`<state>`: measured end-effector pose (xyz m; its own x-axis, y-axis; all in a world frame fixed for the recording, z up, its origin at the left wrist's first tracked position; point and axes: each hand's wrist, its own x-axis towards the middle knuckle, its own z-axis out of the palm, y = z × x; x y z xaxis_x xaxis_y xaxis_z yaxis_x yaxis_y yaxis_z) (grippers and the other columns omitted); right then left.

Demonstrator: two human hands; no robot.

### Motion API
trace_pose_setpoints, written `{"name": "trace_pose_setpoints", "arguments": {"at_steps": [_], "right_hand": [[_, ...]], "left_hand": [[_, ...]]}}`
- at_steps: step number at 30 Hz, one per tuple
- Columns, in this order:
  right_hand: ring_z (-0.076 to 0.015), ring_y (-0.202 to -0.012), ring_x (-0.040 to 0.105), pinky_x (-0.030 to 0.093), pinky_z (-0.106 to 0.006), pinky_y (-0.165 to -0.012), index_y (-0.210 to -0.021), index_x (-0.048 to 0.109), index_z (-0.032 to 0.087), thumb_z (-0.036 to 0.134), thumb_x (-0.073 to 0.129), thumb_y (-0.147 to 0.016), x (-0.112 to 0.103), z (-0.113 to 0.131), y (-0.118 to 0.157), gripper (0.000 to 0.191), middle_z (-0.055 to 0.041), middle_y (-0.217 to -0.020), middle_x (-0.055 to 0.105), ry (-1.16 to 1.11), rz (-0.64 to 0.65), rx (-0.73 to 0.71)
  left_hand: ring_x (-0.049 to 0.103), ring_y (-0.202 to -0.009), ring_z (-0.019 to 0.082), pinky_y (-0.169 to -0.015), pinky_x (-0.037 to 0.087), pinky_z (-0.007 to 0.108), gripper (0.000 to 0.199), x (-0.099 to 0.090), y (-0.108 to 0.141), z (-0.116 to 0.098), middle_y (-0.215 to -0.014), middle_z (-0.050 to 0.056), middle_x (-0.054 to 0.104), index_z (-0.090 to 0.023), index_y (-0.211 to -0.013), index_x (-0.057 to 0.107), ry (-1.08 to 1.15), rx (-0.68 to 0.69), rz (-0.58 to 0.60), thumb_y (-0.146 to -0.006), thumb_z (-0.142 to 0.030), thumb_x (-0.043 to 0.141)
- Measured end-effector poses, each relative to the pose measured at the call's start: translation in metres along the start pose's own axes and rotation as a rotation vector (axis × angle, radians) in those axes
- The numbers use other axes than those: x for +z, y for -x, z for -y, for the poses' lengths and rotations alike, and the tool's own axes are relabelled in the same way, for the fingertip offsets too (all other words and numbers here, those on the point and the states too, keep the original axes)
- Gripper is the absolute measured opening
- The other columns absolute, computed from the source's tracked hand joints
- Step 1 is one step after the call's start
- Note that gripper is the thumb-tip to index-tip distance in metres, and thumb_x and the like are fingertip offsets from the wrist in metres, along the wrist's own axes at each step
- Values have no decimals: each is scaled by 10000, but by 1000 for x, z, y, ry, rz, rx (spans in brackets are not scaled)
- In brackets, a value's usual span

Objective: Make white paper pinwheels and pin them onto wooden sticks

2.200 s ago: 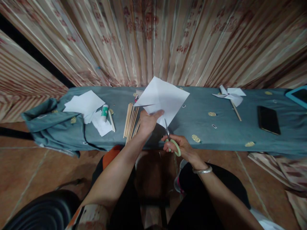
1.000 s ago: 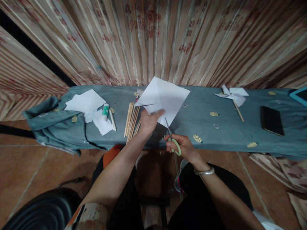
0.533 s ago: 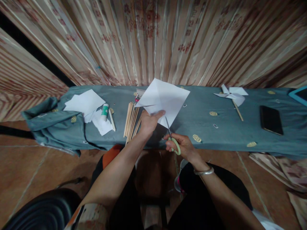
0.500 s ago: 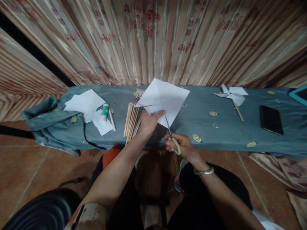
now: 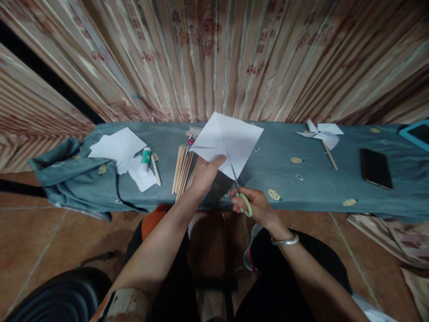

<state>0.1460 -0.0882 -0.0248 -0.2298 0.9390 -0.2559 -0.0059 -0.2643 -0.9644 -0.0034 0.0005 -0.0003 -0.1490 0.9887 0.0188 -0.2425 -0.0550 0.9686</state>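
A white sheet of paper (image 5: pixel 234 136), creased and with a slit in from its left corner, is pinched in my left hand (image 5: pixel 206 173), thumb on top. My right hand (image 5: pixel 256 203) grips green-handled scissors (image 5: pixel 246 204). Their blades point up and meet the paper's near corner. Beside my left hand lie several thin wooden sticks (image 5: pixel 182 167), partly hidden by it. Behind them sits a small red-and-silver item (image 5: pixel 192 139), too small to name, next to the paper's left corner.
Left on the cloth-covered table (image 5: pixel 311 192) are a stack of white paper (image 5: pixel 120 143), a green-and-white glue stick (image 5: pixel 146 157) and a white pen (image 5: pixel 156 170). To the right lie a paper pinwheel (image 5: pixel 320 133) on a stick, a black phone (image 5: pixel 376 168) and a blue-edged device (image 5: pixel 415 133). A curtain (image 5: pixel 208 58) hangs behind.
The paper and my left hand have shifted slightly left. The scissors stay at the near corner, almost unmoved. The view has moved a little.
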Motion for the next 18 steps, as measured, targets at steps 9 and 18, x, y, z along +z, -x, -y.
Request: {"name": "trace_pose_setpoints", "arguments": {"at_steps": [9,18], "right_hand": [[-96,-524,571,460,-215,-516,-844,663,185,518,753,-713,-1,0,-1,369,26,-601,627,25,13,-54],[-99,-518,573,463,-214,-495,-845,665,188,525,773,-669,0,2,-2,395,30,-593,618,34,-30,-53]], "left_hand": [[677,-840,217,-816,518,341,385,0,3,2,-895,52,720,-164,-888,652,-25,-30,13,-519,-212,752],[660,-847,210,-825,506,346,468,1,5,2,-921,56,716,-163,-951,627,22,-65,29,-504,-202,761]]}}
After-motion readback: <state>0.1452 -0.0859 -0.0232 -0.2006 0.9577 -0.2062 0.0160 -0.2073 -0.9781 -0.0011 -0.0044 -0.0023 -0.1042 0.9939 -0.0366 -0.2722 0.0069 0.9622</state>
